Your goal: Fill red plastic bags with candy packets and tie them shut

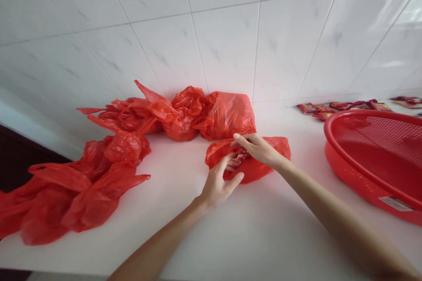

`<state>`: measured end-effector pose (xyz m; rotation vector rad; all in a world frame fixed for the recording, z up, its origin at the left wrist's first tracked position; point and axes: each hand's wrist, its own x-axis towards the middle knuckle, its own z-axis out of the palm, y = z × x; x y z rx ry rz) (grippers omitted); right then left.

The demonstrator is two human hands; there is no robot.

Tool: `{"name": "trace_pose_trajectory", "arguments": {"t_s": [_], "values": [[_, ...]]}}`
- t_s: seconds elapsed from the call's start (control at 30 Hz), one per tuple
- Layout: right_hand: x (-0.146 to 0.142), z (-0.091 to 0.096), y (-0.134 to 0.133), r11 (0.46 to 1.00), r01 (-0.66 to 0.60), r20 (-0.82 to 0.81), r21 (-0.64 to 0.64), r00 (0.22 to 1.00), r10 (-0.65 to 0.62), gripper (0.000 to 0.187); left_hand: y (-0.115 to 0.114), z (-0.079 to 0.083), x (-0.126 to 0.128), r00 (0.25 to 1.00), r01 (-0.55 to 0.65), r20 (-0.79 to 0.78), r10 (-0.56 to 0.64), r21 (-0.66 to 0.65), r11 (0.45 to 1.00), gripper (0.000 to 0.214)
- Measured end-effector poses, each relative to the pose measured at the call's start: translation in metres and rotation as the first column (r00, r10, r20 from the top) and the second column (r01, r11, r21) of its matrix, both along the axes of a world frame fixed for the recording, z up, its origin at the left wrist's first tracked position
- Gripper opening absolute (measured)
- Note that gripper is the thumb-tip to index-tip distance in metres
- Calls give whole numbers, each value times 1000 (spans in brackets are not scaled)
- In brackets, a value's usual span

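Observation:
My hands work over a crumpled red plastic bag (247, 162) lying on the white counter (184, 246). A small red printed packet (240, 155) shows at the bag's mouth, mostly hidden by my fingers. My right hand (259, 148) comes from the right and pinches the bag near that packet. My left hand (217, 183) sits just below it with fingers and thumb spread against the bag. Whether it grips the plastic, I cannot tell.
More red plastic bags (184, 116) lie in a long crumpled heap along the wall and over the counter's left edge. A round red plastic basket (362, 114) stands at right. Several red packets (343, 107) lie behind it against the white tiled wall (224, 44).

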<state>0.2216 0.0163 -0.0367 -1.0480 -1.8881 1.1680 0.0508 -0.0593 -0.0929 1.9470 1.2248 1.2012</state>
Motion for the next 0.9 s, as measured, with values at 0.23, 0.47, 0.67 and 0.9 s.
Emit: {"name": "trace_pose_trajectory", "arguments": {"t_s": [0.23, 0.47, 0.67, 0.9], "values": [[-4, 3, -7, 977, -209, -28, -36, 978, 208, 55, 4, 3, 4, 964, 17, 265, 15, -118, 993, 35], [20, 15, 3, 956, -254, -17, -144, 967, 254, 40, 12, 7, -2, 867, 38, 485, 116, -296, 954, 36], [20, 11, 7, 957, -250, -189, -149, 957, 221, 37, 12, 8, 0, 762, 80, 632, 140, -307, 948, 32], [16, 9, 2, 975, -196, -176, -103, 968, 176, 42, 8, 13, 1, 797, 189, 601, 69, -356, 915, 39]]}}
